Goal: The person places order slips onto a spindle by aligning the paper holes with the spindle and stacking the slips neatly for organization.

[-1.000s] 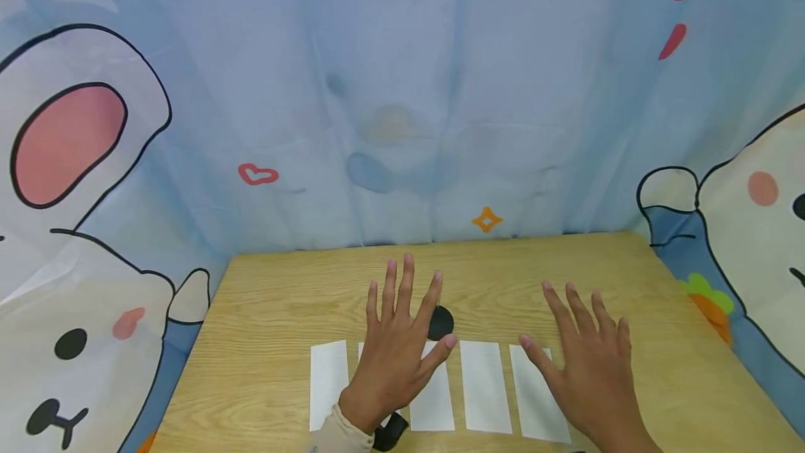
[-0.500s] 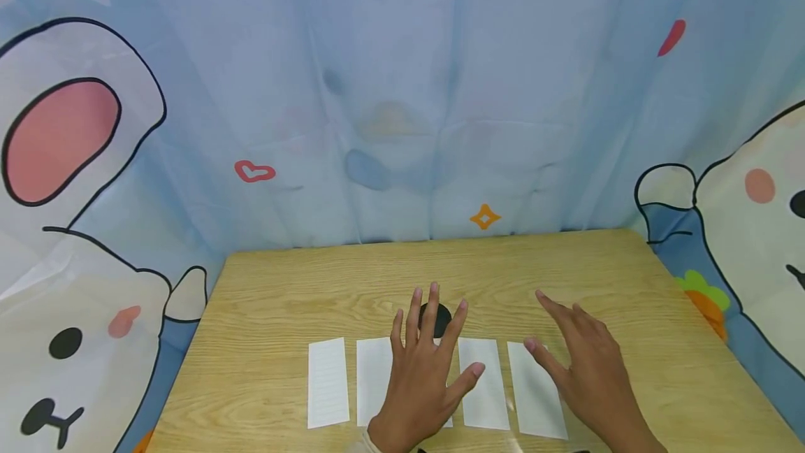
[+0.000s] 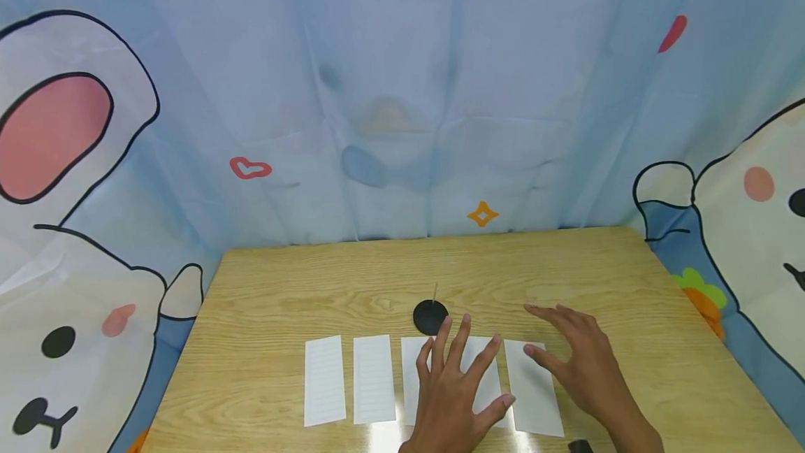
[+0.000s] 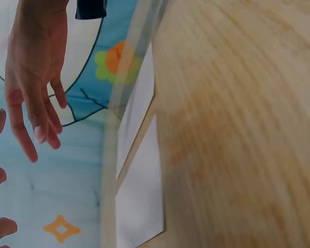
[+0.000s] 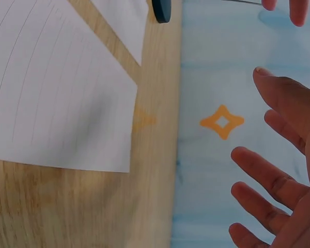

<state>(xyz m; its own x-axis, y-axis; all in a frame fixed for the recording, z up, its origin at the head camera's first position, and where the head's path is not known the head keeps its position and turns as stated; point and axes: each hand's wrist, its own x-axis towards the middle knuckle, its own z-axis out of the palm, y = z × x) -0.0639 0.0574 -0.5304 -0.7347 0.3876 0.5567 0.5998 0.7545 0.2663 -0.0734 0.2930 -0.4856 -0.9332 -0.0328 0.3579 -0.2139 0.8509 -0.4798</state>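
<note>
Several white lined paper slips lie in a row on the table; the leftmost slip (image 3: 325, 381) and the second slip (image 3: 374, 379) show fully. My left hand (image 3: 451, 397) hovers with spread fingers, overlapping the third and fourth slips in the head view. My right hand (image 3: 578, 362) hangs beside the rightmost slip (image 3: 534, 390), thumb and fingers apart, holding nothing. Behind the row stands a spike with a thin upright pin on a round black base (image 3: 430, 317); the left fingertips overlap its edge. In the right wrist view, a lined slip (image 5: 57, 93) lies below the right hand (image 5: 284, 170).
The light wooden table (image 3: 264, 299) backs onto a blue cartoon-print curtain (image 3: 390, 89), which also hangs at both sides. A small black object (image 3: 580, 446) shows at the bottom edge, near the right forearm.
My left hand has moved right and nearer the body, uncovering the second slip and the spike. My right hand has turned inward, its fingers lower and pointing left. The slips lie as before.
</note>
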